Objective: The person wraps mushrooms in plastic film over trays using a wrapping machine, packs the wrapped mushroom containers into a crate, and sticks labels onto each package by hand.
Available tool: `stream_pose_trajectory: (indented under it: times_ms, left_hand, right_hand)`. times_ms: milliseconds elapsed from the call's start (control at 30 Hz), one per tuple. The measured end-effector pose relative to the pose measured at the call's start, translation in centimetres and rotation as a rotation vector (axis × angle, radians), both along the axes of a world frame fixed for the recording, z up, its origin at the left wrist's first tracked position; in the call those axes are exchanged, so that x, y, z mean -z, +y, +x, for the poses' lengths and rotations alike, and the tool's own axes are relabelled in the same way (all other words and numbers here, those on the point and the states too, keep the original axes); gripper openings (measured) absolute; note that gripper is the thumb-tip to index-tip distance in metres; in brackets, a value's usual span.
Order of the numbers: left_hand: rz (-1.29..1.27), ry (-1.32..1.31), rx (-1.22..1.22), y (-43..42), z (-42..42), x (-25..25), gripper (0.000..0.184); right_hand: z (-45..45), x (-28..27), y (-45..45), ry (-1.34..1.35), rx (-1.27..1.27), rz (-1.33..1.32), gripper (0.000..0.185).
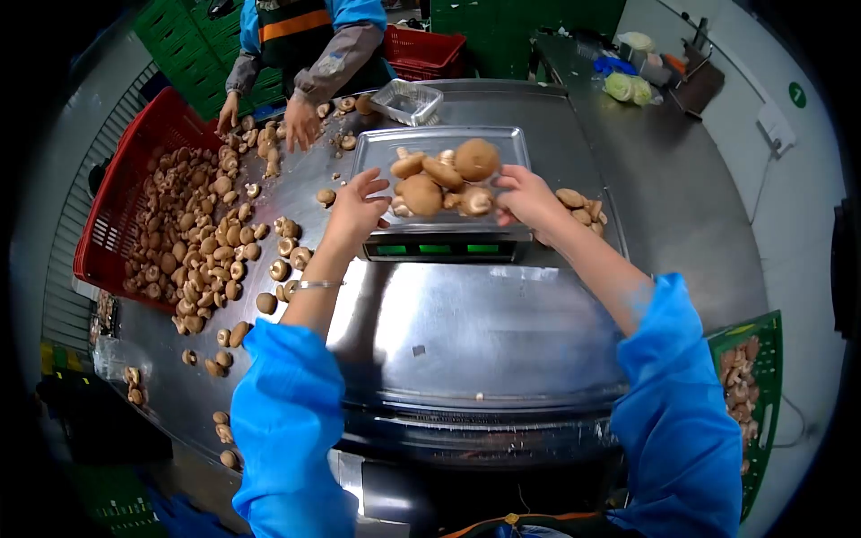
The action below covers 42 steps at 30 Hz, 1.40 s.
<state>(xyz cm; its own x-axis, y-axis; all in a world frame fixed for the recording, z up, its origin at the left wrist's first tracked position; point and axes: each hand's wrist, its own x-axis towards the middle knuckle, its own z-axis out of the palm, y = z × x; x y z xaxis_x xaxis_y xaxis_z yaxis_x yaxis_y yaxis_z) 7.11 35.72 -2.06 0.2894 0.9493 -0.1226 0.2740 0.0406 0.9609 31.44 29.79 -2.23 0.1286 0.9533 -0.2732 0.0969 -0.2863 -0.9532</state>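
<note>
Brown mushrooms (421, 195) sit in a clear plastic tray on the metal pan (502, 139) of a scale, whose green display (435, 248) faces me. At the left side of this tray is my left hand (360, 208), its fingers apart and curved toward the mushrooms. My right hand (527, 197) is at the opposite side, fingers spread near the tray's edge. Neither hand is closed round anything; whether the fingertips touch the tray is hard to tell.
A red crate (112, 211) spills many mushrooms (193, 242) onto the steel table at left. Across the table a co-worker's hands (302, 121) reach among mushrooms, beside an empty clear tray (408, 101). More mushrooms (581, 208) lie right of the scale; a green crate (767, 394) stands lower right.
</note>
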Motion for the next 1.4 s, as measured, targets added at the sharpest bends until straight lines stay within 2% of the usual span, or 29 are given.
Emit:
stream_pose_trajectory:
  times_ms: [67, 133, 300, 400, 433, 500, 533, 567, 600, 700, 733, 800, 833, 867, 900, 933, 967, 1000, 1033, 1067, 1133, 1167, 1200, 1233, 1267, 1300, 1333, 1367, 1400]
  left_hand:
    - [0.026, -0.045, 0.068, -4.5, 0.2, -2.6, 0.057]
    - [-0.04, -0.071, 0.109, -9.4, 0.5, -3.5, 0.057]
    - [-0.16, -0.005, 0.144, -20.3, 0.8, -1.5, 0.057]
    - [-0.078, 0.056, 0.169, -23.4, -0.9, -1.0, 0.058]
    - [0.062, 0.176, 0.129, -24.6, -2.1, -1.3, 0.059]
    - [0.543, 0.706, -0.006, -28.7, -5.4, -2.3, 0.05]
    - [0.801, 0.977, -0.089, -29.8, -6.5, -2.4, 0.046]
    - [0.801, 1.044, -0.074, -30.0, -6.8, -1.7, 0.042]
    - [0.787, 1.115, -0.04, -30.7, -7.3, -0.4, 0.042]
    - [0.755, 1.049, 0.011, -30.0, -5.5, 1.2, 0.038]
    - [0.753, 0.967, 0.046, -29.4, -5.4, 1.6, 0.034]
    - [0.476, 0.598, 0.087, -28.5, -6.2, 2.0, 0.028]
    - [0.293, 0.327, 0.058, -28.9, -7.3, 0.9, 0.028]
    - [-0.245, 0.14, 0.045, -29.7, -8.8, -1.9, 0.031]
    - [-0.53, -0.203, 0.11, -30.3, -11.2, -1.8, 0.031]
    - [-0.591, -0.426, 0.237, -31.7, -13.7, -1.2, 0.03]
    - [-0.912, -0.731, 0.165, -33.3, -14.5, -1.0, 0.032]
    - [-1.121, -1.03, 0.248, -34.0, -13.8, -2.4, 0.032]
    - [-0.994, -1.201, 0.386, -33.9, -13.0, -3.4, 0.033]
    - [-0.57, -1.266, 0.619, -32.1, -11.0, -5.8, 0.037]
    - [-0.316, -1.525, 0.343, -27.0, -8.0, -8.3, 0.041]
    - [-0.342, -1.481, 0.05, -24.4, -4.6, -12.1, 0.038]
    - [-0.175, -1.398, 0.015, -20.9, -2.0, -11.9, 0.034]
    - [0.004, -1.308, 0.164, -16.4, -0.4, -9.2, 0.031]
    - [0.159, -1.095, 0.142, -13.4, 1.8, -6.2, 0.032]
    - [0.359, -0.552, 0.024, -12.1, 3.5, -3.7, 0.034]
    - [0.334, -0.24, 0.161, -11.4, 3.9, -1.4, 0.037]
    - [0.14, -0.04, 0.242, -10.8, 4.5, 1.1, 0.04]
    - [0.319, 0.121, 0.363, -11.6, 4.5, 2.5, 0.04]
  right_hand:
    - [-0.1, -3.7, -5.9, -0.042, 0.043, -0.005, 0.074]
    - [0.9, -5.2, -11.0, -0.087, -0.064, -0.039, 0.075]
    - [1.1, -6.5, -21.1, -0.28, -0.118, -0.182, 0.074]
    - [2.5, -4.3, -25.0, -0.37, -0.216, -0.004, 0.071]
    - [2.1, -5.0, -27.1, -0.488, -0.1, 0.075, 0.064]
    - [3.5, -4.3, -32.2, -0.768, 0.046, 0.357, 0.047]
    - [4.8, -2.9, -34.7, -1.187, 0.107, 0.241, 0.024]
    - [4.2, -1.9, -36.5, -1.461, 0.117, 0.007, 0.033]
    - [3.4, -0.8, -37.3, -1.479, 0.099, -0.107, 0.042]
    - [1.5, 1.7, -36.3, -1.491, 0.139, 0.185, 0.033]
    - [1.5, 2.0, -36.2, -1.293, 0.177, 0.204, 0.03]
    - [1.6, 2.3, -36.3, -0.894, 0.246, 0.223, 0.024]
    - [2.1, 0.9, -37.6, -0.528, 0.172, 0.185, 0.019]
    - [1.2, -2.6, -39.2, 0.127, 0.321, -0.179, 0.02]
    - [0.8, -3.3, -40.6, 0.426, 0.425, -0.182, 0.024]
    - [1.3, -3.4, -42.3, 0.723, 0.365, -0.196, 0.026]
    - [2.1, -3.6, -43.7, 1.023, 0.298, -0.2, 0.028]
    - [2.7, -4.6, -44.5, 1.087, 0.137, -0.145, 0.031]
    - [3.6, -5.1, -43.4, 1.611, -0.36, 0.018, 0.033]
    - [7.6, -5.0, -41.8, 1.25, -0.461, 0.27, 0.039]
    - [6.4, -10.7, -35.7, 1.416, -0.07, 0.52, 0.031]
    - [7.0, -11.6, -31.6, 0.93, 0.157, 0.675, 0.027]
    - [7.1, -12.0, -26.9, 0.969, 0.148, 0.641, 0.027]
    - [6.6, -11.4, -23.0, 0.987, 0.132, 0.657, 0.027]
    - [6.2, -9.7, -19.7, 1.006, 0.116, 0.67, 0.027]
    - [6.8, -5.8, -16.7, 0.555, 0.129, 0.633, 0.027]
    - [7.0, -2.9, -14.3, 0.109, 0.144, 0.573, 0.026]
    - [4.9, -2.8, -14.0, -0.069, 0.044, 0.309, 0.025]
    - [3.4, -2.6, -14.1, -0.24, -0.054, 0.034, 0.024]
